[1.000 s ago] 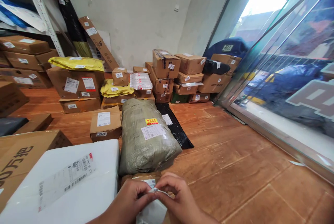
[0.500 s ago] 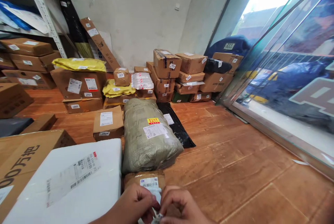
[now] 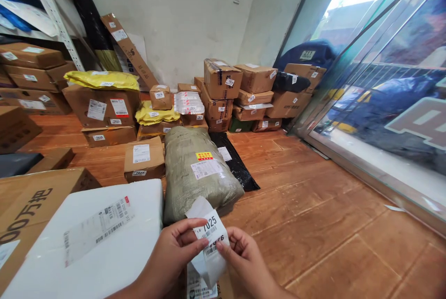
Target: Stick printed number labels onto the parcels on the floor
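Note:
Between my hands is a strip of white number labels (image 3: 210, 224); the upper label reads 7025, and the one below is partly covered by a thumb. My left hand (image 3: 177, 248) pinches the strip's left side with thumb and fingers. On its right side, my right hand (image 3: 242, 252) grips the strip, its thumb over the lower label. Beneath the strip lies a small cardboard box (image 3: 226, 285) with a shipping label, mostly hidden. Just beyond stands a large grey-green woven parcel (image 3: 181, 173) with a yellow-red sticker. A white foam box (image 3: 139, 206) is left of my hands.
A brown carton (image 3: 31, 206) is at the far left. Ahead, a small box (image 3: 153, 152) and a flat black parcel (image 3: 240, 169) flank the woven one. Stacked boxes (image 3: 223, 80) line the wall. A glass door (image 3: 376, 103) stands at the right above the wood-look floor (image 3: 331, 224).
My hands have risen and moved slightly forward. The label strip, earlier low and mostly hidden by my fingers, is now spread upright with its numbers facing me.

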`<state>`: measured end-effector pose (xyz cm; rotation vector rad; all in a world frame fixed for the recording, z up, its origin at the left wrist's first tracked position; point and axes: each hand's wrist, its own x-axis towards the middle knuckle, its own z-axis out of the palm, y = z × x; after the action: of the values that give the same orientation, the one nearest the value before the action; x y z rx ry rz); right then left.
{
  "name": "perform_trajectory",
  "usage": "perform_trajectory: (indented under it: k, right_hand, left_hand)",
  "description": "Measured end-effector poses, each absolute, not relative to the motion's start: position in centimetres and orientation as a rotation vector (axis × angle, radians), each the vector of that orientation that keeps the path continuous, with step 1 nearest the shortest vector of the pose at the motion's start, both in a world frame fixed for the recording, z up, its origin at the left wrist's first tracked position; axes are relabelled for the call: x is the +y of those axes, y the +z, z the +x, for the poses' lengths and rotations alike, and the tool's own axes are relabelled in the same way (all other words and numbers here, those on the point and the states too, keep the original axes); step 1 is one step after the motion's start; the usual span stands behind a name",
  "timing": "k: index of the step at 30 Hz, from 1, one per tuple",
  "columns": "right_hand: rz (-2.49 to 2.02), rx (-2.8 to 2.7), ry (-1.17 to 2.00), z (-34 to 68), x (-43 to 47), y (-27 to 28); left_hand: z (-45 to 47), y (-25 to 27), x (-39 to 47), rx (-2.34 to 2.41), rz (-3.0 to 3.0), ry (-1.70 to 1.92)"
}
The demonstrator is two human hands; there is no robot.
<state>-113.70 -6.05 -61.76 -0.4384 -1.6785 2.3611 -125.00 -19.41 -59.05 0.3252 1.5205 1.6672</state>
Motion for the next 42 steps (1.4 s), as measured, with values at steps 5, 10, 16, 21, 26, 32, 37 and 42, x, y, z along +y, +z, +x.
perform_trajectory:
  k: [5, 10, 16, 21, 26, 32, 37, 42]
  right_hand:
    - [-0.468, -1.740, 2.305, -113.5, -6.0, -61.1]
    - [-0.463, -1.757, 2.317, -113.3, -5.8, -60.7]
    - [-0.413, -1.788, 2.266, -113.3, -5.4, -61.4]
    - [-0.432, -1.991, 1.877, -113.8, -4.5, -60.7]
    - [-0.374, -2.225, 1.704, -114.1, -3.6, -60.1]
    - [-0.422, -2.085, 1.789, -113.9, -4.1, -60.5]
    - [-0.535, -1.780, 2.354, -113.9, -5.0, -60.1]
    - [-0.517, -2.150, 1.829, -113.6, -5.2, -59.2]
  left_hand:
    - [-125.7, -60.0, -19.6, 1.479, 0.339, 1.638]
    - [-126.3, -59.4, -19.6, 1.518, 0.377, 1.543]
    - [-125.8, -60.0, -19.4, 1.432, 0.368, 1.540]
    - [-125.1, -59.1, -19.4, 1.703, 0.626, 1.352]
    - [-124.7, -59.0, -19.6, 1.559, 0.764, 1.402]
    - [-124.2, -59.4, -19.1, 1.241, 0.516, 1.540]
    - [-124.4, -60.2, -19.2, 1.407, 0.577, 1.561]
    - [-124.4, -59.6, -19.4, 1.767, 0.705, 1.472]
